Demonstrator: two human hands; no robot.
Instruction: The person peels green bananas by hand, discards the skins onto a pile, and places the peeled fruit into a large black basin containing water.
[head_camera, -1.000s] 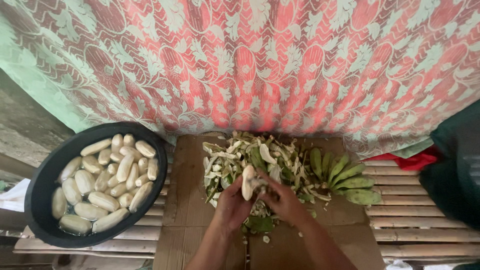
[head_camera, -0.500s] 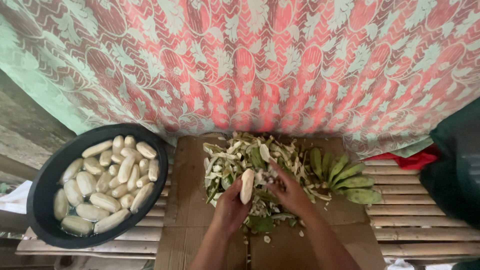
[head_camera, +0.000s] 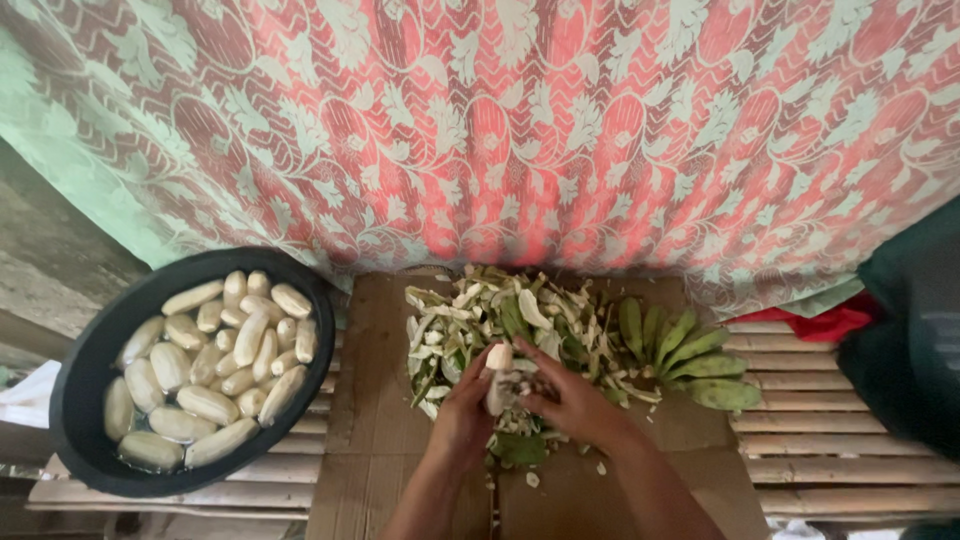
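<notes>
My left hand (head_camera: 462, 412) grips a pale, partly peeled banana (head_camera: 498, 378), held upright over a heap of green and whitish peels (head_camera: 500, 320). My right hand (head_camera: 572, 400) is closed against the banana's right side; whether it holds a tool is hidden by the fingers. Both hands hover above a brown cardboard sheet (head_camera: 375, 400). Several unpeeled green bananas (head_camera: 690, 350) lie just right of the peel heap.
A black basin (head_camera: 85, 390) at the left holds several peeled pale bananas (head_camera: 210, 360) in water. A red and green patterned cloth (head_camera: 500, 130) hangs behind. Bamboo slats (head_camera: 830, 450) form the surface; a dark green object (head_camera: 910, 340) and red cloth (head_camera: 830, 325) sit at right.
The banana has shifted slightly right and lower between my hands. Both hands stay over the peel heap, the right one closing further around it.
</notes>
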